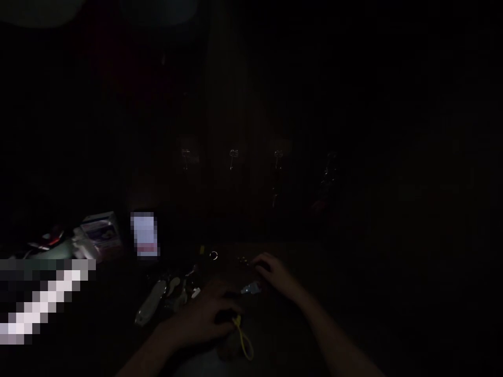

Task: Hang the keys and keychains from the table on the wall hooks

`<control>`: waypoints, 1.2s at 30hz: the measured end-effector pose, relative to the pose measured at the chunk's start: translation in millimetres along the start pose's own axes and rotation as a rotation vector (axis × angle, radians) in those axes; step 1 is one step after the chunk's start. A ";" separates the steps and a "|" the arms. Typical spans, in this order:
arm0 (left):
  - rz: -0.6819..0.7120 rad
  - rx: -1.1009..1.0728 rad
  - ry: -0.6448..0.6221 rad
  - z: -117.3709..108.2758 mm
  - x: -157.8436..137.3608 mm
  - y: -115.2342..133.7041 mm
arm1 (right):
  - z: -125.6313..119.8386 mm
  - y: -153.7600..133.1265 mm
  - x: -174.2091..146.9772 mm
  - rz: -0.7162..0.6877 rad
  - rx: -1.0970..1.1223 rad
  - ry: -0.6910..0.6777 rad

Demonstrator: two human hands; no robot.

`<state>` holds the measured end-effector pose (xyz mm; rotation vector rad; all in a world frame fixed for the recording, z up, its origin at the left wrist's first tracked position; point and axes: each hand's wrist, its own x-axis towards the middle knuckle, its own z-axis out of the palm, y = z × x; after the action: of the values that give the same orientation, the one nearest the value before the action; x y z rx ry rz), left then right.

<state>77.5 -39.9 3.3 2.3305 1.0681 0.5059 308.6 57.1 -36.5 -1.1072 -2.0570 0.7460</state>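
Note:
The scene is very dark. My left hand (206, 317) is low in the middle, its thumb and fingertips closed at the top of a yellow cord loop (245, 343) that hangs down from them. My right hand (277, 275) lies farther forward on the surface, thumb and fingers curled together beside some small shiny metal pieces (242, 260); whether it grips one is too dark to make out. Between the hands lies a small pale bluish piece (250, 288). A metal ring (214, 255) lies ahead of my left hand.
Left of my left hand is a long, pale-edged object (151, 302) among small shiny items (181, 293). Farther left are a lit screen (145, 234), a box (101, 234) and a pale green bottle (55, 254). Several metal hooks or clips (233, 154) stand in a row ahead.

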 end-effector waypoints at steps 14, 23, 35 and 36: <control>-0.329 -0.033 0.578 6.8 17.3 -24.5 | 12.6 -31.8 -5.1 -0.112 -0.090 0.025; -0.392 0.008 0.646 6.0 18.9 -20.0 | 28.4 -65.4 -6.0 0.034 0.221 0.114; -0.388 -0.133 0.578 6.9 15.2 -22.2 | 21.9 -81.4 3.6 0.139 0.419 0.164; -0.375 -0.152 0.577 8.4 14.2 -24.8 | 19.7 -84.5 4.4 0.132 0.426 0.147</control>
<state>76.3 -17.8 -16.5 1.8222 1.6168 1.0998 251.2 17.6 15.3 -1.0213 -1.6145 1.0752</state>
